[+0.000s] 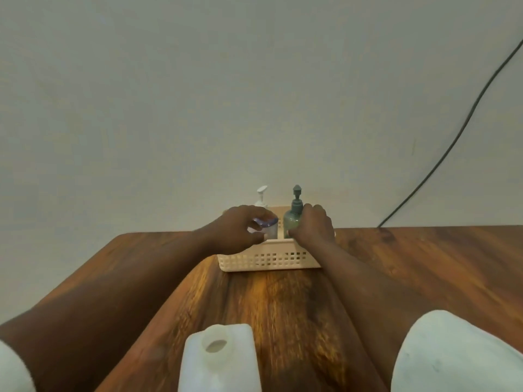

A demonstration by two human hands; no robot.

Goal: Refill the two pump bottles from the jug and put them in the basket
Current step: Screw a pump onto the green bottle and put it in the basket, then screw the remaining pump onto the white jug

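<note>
While both bottles stand in the basket [268,260] at 12 o'clock, left hand [236,232] grips white bottle [268,229], right hand [314,226] grips green bottle [293,220]; jug [219,360] uncapped at 6.

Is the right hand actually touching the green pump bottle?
Touching. The head view shows the right hand wrapped around the green pump bottle standing in the basket.

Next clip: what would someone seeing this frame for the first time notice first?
Both hands meet at the white basket at the far edge of the wooden table: the left hand grips the white pump bottle, the right hand grips the green pump bottle, both bottles upright in the basket. Close to the camera stands the white jug, its mouth uncapped.
</note>
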